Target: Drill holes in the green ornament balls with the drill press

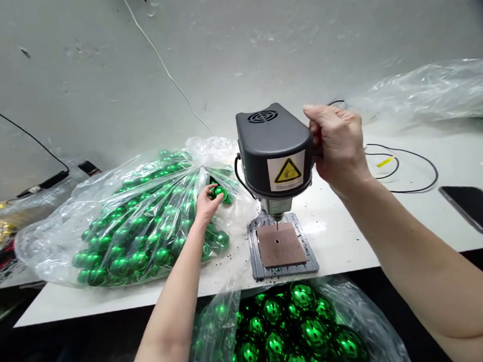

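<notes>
My left hand (pixel 208 201) is at the opening of a clear plastic bag (pixel 56 246) full of shiny green balls, its fingers round a green ball (pixel 218 192). My right hand (pixel 340 141) is closed at the right side of a black bench drill (pixel 277 137) with a yellow warning label; what its fingers grip is mostly hidden behind them. Beneath the drill's thin bit, a brown square plate (pixel 281 247) with a small dark hole lies on the grey drill base (pixel 256 268). The bit's tip is just above the plate.
A second open bag (pixel 213 337) of green balls hangs below the front edge of the white table (pixel 88 302). A phone (pixel 475 209) and black cable (pixel 426 189) lie at right. Dark shavings are scattered round the base. More plastic (pixel 437 90) is at the back right.
</notes>
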Available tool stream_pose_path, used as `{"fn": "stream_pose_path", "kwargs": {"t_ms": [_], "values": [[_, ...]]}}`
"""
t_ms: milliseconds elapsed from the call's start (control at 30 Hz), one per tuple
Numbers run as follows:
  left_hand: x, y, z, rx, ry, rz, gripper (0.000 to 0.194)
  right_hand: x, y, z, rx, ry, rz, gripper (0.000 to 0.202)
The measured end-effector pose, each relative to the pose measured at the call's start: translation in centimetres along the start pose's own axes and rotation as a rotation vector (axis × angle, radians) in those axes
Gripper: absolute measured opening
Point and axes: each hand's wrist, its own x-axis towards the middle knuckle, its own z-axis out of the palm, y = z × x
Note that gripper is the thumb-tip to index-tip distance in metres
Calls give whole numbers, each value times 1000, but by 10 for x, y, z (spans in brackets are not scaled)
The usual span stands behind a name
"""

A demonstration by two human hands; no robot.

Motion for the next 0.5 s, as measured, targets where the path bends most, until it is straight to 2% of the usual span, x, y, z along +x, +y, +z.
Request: {"fn": "stream_pose_path", "kwargs": {"t_ms": [67, 133, 200, 267, 367, 500], "values": [[-23, 18, -4, -368, -3, -75, 51, 2, 3, -3, 0, -29, -1, 46], [-50, 36, -6, -714, -30, -173, 48, 4, 6, -6, -13, -69, 0, 48], [-77, 50, -3, -896, -62, -258, 39, 6, 9, -8, -27, -83, 6, 49], [-103, 57, 4, -1014, -81, -346, 33, 8, 11, -10, -25, -60, 15, 50], [-134, 56, 18, -1114, -140, -461, 34, 10, 13, -12, -12, -53, 22, 50], [-155, 48, 33, -1036, -230, -532, 41, 11, 14, -10, -34, -76, 14, 51]]}}
